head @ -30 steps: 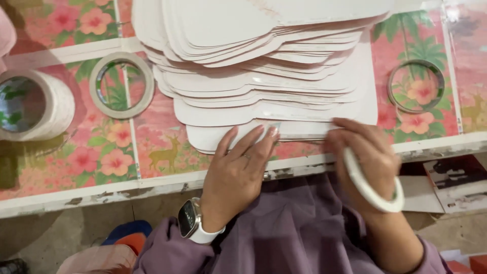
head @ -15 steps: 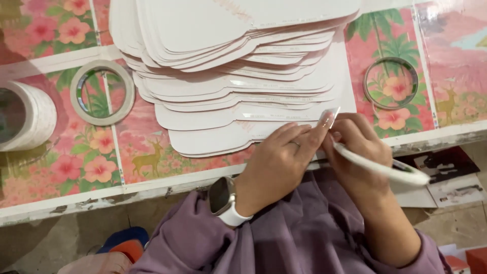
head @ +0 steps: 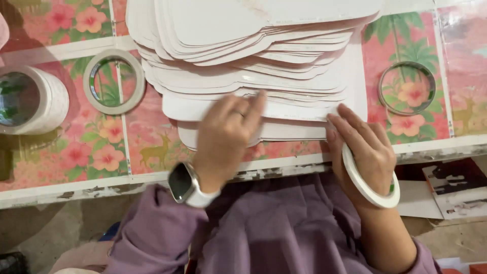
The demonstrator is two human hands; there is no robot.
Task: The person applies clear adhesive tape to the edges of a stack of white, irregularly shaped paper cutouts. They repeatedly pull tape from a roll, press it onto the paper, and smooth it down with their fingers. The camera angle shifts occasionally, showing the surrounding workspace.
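On the flowered bench (head: 76, 157), a fanned stack of white cut-out cards (head: 253, 61) fills the middle, with a thick tape roll (head: 30, 99) at far left, a thin tape ring (head: 114, 81) beside it and an emptier ring (head: 407, 88) at right. Left hand (head: 225, 137) lies flat, fingers (head: 253, 109) spread on the lowest cards; right hand (head: 362, 147), fingers extended to the card edge, wears a tape ring (head: 370, 180) as a bracelet and grips nothing. Judgement: steady pressure and squared edges would serve well.
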